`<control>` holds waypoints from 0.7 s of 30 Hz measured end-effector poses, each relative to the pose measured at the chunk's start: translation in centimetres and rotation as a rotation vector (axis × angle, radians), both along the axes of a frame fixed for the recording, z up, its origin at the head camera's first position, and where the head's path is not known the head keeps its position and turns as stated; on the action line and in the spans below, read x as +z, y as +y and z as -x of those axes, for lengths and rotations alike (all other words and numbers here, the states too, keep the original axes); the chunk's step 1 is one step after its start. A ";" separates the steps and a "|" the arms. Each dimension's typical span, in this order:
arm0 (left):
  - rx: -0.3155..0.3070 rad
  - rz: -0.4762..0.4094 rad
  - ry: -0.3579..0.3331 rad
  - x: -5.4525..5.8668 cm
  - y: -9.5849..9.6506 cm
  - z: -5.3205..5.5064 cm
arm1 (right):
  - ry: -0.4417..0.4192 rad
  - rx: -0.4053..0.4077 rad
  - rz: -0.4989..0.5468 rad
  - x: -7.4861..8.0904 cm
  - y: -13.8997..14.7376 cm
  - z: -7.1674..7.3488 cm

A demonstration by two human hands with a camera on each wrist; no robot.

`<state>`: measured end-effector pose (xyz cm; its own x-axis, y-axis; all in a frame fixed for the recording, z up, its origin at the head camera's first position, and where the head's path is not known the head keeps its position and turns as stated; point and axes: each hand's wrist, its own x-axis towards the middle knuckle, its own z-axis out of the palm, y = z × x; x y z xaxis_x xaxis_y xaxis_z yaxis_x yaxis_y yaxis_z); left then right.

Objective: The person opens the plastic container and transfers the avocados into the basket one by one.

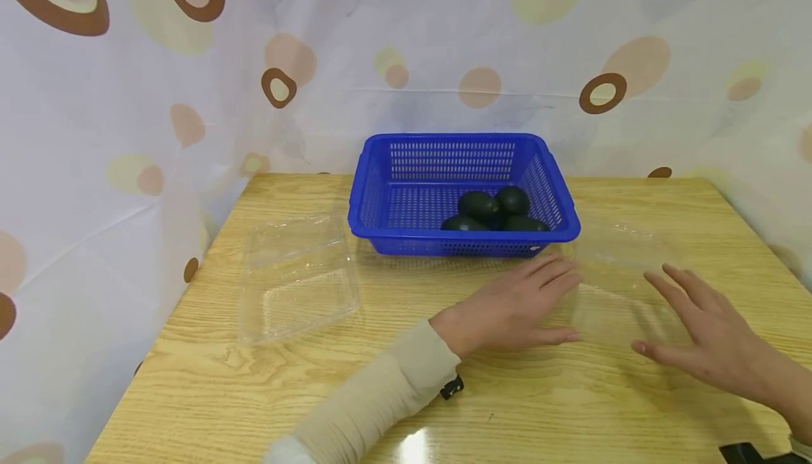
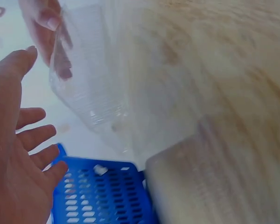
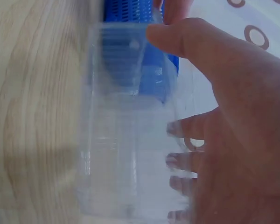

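Note:
A clear plastic clamshell box (image 1: 618, 302) lies on the right part of the table, its lid side toward the back. To its left is my left hand (image 1: 514, 305), palm down with fingers stretched toward it. My right hand (image 1: 717, 330) is on the other side, fingers and thumb spread. In the right wrist view, the fingers and thumb of that hand lie along the edge of the box (image 3: 126, 154); whether they touch it I cannot tell. The left wrist view has the left hand (image 2: 18, 154) with its fingers apart from the box (image 2: 88, 70). Neither hand grips anything.
A blue plastic basket (image 1: 463, 236) stands at the back middle, with several dark oval fruits (image 1: 478, 205) in its right part. A second clear plastic box (image 1: 304, 295) lies open at the left. A patterned curtain (image 1: 406, 48) hangs behind the wooden table (image 1: 539, 414).

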<state>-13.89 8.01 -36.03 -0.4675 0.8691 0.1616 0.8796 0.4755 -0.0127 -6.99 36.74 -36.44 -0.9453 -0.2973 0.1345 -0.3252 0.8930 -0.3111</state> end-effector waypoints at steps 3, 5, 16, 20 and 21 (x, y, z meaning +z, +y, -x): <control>0.009 0.001 -0.008 0.8 -1.1 -0.1 | 0.056 0.010 -0.008 0.7 -0.6 0.2; 0.020 0.001 -0.006 1.4 -1.8 -0.2 | 0.083 0.016 -0.018 1.2 -1.1 0.4; 0.226 0.003 -0.080 4.3 -6.3 0.0 | 0.196 0.085 0.020 4.1 -4.3 1.0; 0.297 -0.010 -0.122 4.7 -8.0 0.1 | 0.175 0.102 0.006 4.7 -5.5 1.2; 0.311 -0.017 -0.129 4.7 -8.5 0.2 | 0.172 0.105 0.003 4.8 -5.9 1.3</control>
